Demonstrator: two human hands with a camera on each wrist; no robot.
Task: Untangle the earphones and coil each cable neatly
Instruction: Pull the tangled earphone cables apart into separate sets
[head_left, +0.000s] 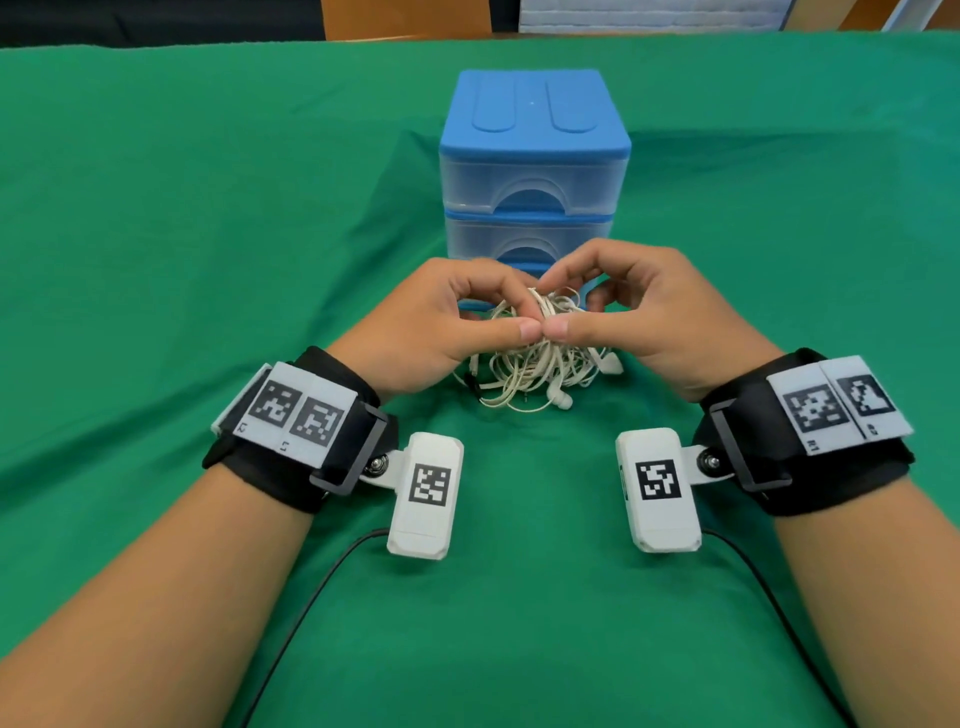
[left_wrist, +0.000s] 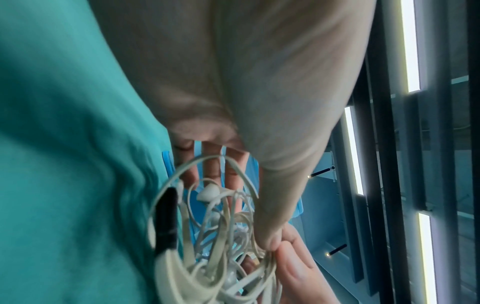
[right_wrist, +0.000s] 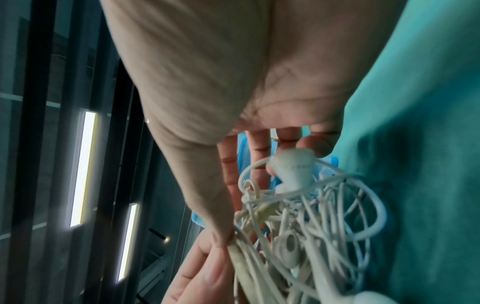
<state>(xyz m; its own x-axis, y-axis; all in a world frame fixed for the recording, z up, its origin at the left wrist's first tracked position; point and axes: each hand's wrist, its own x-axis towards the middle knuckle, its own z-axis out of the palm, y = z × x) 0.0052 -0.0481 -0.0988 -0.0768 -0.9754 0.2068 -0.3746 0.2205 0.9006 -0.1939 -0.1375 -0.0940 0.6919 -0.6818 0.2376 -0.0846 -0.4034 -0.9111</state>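
Observation:
A knotted bundle of white earphones (head_left: 530, 364) hangs between my two hands just above the green cloth, its lower loops and an earbud (head_left: 560, 399) touching the cloth. My left hand (head_left: 457, 322) pinches cables at the top of the bundle between thumb and curled fingers. My right hand (head_left: 613, 312) pinches the same knot from the other side, thumb tip against my left thumb. In the left wrist view the earphones (left_wrist: 221, 236) show flat cables and a black plug (left_wrist: 166, 218). In the right wrist view the earphones (right_wrist: 298, 226) show an earbud (right_wrist: 293, 164) near my fingers.
A small blue drawer unit (head_left: 532, 166) with clear drawers stands right behind my hands. The green cloth (head_left: 208, 234) covers the whole table. Black leads (head_left: 311, 587) run from the wrist cameras toward me.

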